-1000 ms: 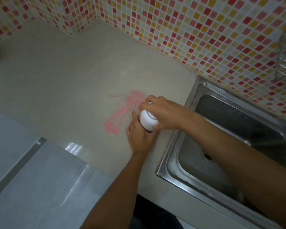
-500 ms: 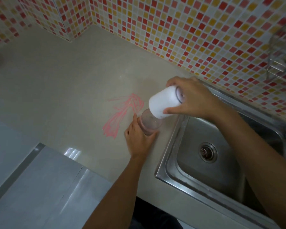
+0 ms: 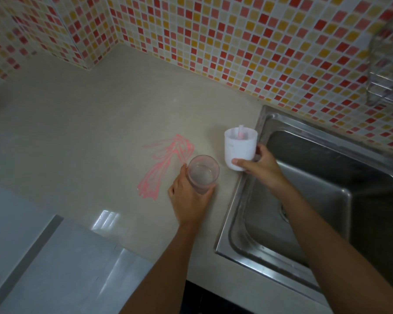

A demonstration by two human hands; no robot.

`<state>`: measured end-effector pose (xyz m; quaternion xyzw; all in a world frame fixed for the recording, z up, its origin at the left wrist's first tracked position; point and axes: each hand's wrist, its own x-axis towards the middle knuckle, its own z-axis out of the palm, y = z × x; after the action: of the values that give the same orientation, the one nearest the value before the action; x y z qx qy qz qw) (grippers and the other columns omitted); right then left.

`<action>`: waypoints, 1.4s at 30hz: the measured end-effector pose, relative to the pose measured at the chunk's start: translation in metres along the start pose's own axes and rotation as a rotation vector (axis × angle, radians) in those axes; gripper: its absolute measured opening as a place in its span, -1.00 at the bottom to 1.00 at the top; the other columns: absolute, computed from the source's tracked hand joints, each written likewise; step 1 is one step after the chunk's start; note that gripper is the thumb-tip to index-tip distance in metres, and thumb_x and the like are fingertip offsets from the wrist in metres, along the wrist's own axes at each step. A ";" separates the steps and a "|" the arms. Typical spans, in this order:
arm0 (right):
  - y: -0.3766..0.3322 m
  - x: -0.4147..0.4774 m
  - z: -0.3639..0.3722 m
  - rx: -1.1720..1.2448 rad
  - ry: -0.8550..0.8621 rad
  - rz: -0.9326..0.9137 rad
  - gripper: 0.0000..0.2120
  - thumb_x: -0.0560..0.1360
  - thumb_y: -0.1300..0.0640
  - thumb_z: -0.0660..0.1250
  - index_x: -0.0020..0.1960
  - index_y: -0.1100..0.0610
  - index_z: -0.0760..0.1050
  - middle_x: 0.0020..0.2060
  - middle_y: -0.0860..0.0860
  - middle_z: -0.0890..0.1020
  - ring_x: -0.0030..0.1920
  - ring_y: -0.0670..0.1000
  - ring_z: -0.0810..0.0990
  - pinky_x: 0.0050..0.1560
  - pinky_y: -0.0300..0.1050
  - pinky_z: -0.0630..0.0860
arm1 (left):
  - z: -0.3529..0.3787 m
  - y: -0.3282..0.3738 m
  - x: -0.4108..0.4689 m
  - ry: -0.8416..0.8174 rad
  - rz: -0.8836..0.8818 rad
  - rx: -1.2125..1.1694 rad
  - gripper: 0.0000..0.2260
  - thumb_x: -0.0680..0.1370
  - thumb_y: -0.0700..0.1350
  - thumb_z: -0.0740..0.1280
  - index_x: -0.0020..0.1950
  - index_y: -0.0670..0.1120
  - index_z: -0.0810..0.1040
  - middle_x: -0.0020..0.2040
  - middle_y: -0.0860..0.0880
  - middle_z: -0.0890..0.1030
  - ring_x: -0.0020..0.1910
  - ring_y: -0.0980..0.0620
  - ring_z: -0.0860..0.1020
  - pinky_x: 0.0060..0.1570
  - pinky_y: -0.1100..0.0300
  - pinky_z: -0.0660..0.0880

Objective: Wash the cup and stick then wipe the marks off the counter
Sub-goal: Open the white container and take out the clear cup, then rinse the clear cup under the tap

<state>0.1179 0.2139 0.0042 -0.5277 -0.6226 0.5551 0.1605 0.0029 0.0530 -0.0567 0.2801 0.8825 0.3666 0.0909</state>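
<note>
My right hand [image 3: 258, 163] grips a white cup [image 3: 238, 148] by its handle side, holding it upright just left of the sink's rim. A pale stick [image 3: 240, 131] with a pink tip stands inside the cup. My left hand [image 3: 188, 196] wraps around a clear glass [image 3: 202, 174] that stands upright on the counter and holds some pinkish liquid. Pink scribbled marks [image 3: 162, 165] lie on the beige counter [image 3: 89, 132] directly left of the glass.
A steel sink [image 3: 322, 200] with a drain fills the right side. Mosaic-tiled walls run along the back and form a corner at the upper left. A wire rack [image 3: 388, 71] hangs on the wall at the upper right. The counter's front edge drops to a grey floor at lower left.
My right hand lifted the white cup off the top of the glass, tipped it over, and now holds it upright beside the sink. My left hand stayed on the glass.
</note>
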 end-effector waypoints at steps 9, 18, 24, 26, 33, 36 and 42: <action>0.030 0.008 0.025 -0.037 0.044 -0.168 -0.20 0.17 0.12 0.63 0.28 -0.13 0.30 0.14 -0.23 0.54 0.14 -0.19 0.55 0.12 -0.22 0.50 | 0.005 -0.002 -0.001 0.044 0.024 0.000 -0.22 0.25 0.27 0.51 0.34 -0.03 0.36 0.23 -0.01 0.56 0.21 -0.04 0.51 0.18 0.11 0.33; 0.033 -0.003 0.021 -0.098 0.027 -0.176 -0.05 0.19 0.05 0.59 0.46 -0.03 0.18 0.34 -0.10 0.46 0.35 -0.08 0.43 0.35 0.08 0.40 | 0.002 0.002 -0.002 0.030 -0.012 -0.113 -0.27 0.28 0.23 0.51 0.34 -0.02 0.37 0.27 0.02 0.53 0.27 0.00 0.47 0.21 0.22 0.20; 0.076 -0.093 0.001 -0.429 0.151 -0.157 -0.23 0.50 -0.09 0.35 0.56 0.03 0.02 0.52 0.02 0.21 0.49 0.02 0.19 0.45 0.02 0.22 | -0.004 -0.001 -0.011 -0.078 0.005 -0.355 -0.24 0.23 0.09 0.59 0.33 -0.03 0.35 0.23 -0.03 0.53 0.22 -0.04 0.51 0.25 -0.06 0.46; 0.106 -0.120 -0.008 -0.540 0.141 -0.166 -0.26 0.53 -0.14 0.29 0.56 0.05 0.01 0.53 0.03 0.17 0.52 0.02 0.12 0.48 -0.01 0.16 | -0.003 0.006 -0.023 -0.155 0.039 -0.407 -0.21 0.22 0.03 0.61 0.35 -0.04 0.33 0.25 -0.04 0.51 0.23 -0.03 0.52 0.24 -0.06 0.48; 0.182 -0.179 -0.062 -0.644 0.215 0.092 -0.27 0.56 -0.26 0.06 0.57 0.06 -0.11 0.56 0.01 0.00 0.55 -0.02 -0.08 0.52 -0.01 -0.03 | 0.015 0.069 -0.069 -0.415 0.426 -0.365 -0.38 0.23 -0.08 0.57 0.21 0.15 0.40 0.12 0.16 0.52 0.12 0.19 0.50 0.18 0.26 0.46; 0.204 -0.179 -0.096 -0.707 0.245 0.135 -0.25 0.55 -0.28 -0.02 0.56 0.10 -0.17 0.56 0.04 -0.05 0.54 -0.02 -0.14 0.52 -0.01 -0.18 | 0.028 0.096 -0.086 -0.479 0.596 -0.292 -0.44 0.31 0.05 0.49 0.20 0.35 0.31 0.08 0.31 0.44 0.09 0.29 0.44 0.16 0.38 0.40; 0.237 -0.179 -0.158 -0.816 0.250 0.242 -0.26 0.59 -0.23 -0.04 0.55 0.18 -0.22 0.56 0.09 -0.10 0.55 0.05 -0.17 0.52 0.07 -0.21 | 0.080 0.111 -0.100 -0.530 0.820 0.069 -0.54 0.41 0.23 0.41 0.18 0.00 0.48 0.06 0.03 0.55 0.02 0.07 0.51 0.02 0.18 0.52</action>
<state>0.4256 0.1059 -0.0785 -0.6801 -0.7003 0.2105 -0.0533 0.1628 0.1086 -0.0410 0.6912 0.6576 0.2587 0.1512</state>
